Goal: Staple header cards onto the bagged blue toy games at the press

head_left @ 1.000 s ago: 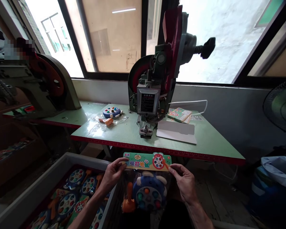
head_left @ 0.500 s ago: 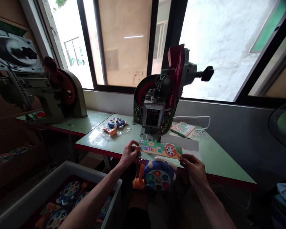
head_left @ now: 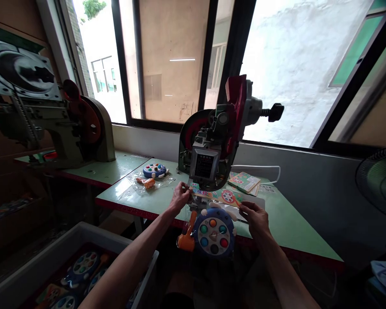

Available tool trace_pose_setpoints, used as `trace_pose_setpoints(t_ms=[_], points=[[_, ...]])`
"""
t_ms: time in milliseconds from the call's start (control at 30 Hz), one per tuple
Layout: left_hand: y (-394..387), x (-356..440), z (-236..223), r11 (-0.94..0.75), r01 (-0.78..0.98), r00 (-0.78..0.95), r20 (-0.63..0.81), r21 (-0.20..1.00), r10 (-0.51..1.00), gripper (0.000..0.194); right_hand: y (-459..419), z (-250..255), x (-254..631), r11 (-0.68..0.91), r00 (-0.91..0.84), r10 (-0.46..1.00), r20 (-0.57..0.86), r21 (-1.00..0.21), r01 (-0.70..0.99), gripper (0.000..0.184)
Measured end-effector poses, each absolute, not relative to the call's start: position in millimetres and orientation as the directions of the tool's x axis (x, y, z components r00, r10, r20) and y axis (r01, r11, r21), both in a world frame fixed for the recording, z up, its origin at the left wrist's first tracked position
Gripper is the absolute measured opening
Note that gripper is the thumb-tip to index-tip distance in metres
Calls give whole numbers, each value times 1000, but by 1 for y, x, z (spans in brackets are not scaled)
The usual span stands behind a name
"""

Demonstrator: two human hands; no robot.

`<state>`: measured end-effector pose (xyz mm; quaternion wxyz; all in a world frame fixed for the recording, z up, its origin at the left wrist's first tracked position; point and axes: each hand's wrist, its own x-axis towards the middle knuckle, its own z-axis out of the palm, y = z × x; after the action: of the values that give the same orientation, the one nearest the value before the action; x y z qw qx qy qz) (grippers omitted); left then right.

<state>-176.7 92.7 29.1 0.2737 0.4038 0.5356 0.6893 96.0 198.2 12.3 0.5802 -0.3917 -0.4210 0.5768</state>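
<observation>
A printed header card (head_left: pixel 217 195) stretches between my hands, its upper left part under the head of the stapling machine (head_left: pixel 209 159). My left hand (head_left: pixel 181 197) pinches the card's left end, and my right hand (head_left: pixel 254 215) grips its right end between thumb and fingers. Below the card hangs a clear plastic bag, holding a round blue toy (head_left: pixel 214 234) with coloured buttons and an orange toy hammer (head_left: pixel 187 238). The bag's top edge is hard to make out behind the card.
Another blue toy (head_left: pixel 155 170) and orange hammer (head_left: pixel 146 183) lie on the green table (head_left: pixel 302 223). Folded cards (head_left: pixel 244 182) sit at the right. A grey bin (head_left: pixel 122 242) of bagged toys stands lower left, a second machine (head_left: pixel 93 124) behind it, a fan (head_left: pixel 381 184) far right.
Both hands have moved the card forward, so part of it is now under the machine's head. The bagged toy hangs along with it. The view has tilted up slightly.
</observation>
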Motion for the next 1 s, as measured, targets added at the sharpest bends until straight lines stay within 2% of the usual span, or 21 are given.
trace_pose_setpoints(t_ms=[500, 1000], points=[[88, -177, 29, -310, 23, -518, 276, 951, 809, 29, 202, 10, 96, 41, -50, 997, 61, -939, -340, 48], [52, -225, 33, -346, 3, -581, 284, 938, 763, 43, 190, 12, 35, 16, -160, 983, 86, -918, -395, 49]])
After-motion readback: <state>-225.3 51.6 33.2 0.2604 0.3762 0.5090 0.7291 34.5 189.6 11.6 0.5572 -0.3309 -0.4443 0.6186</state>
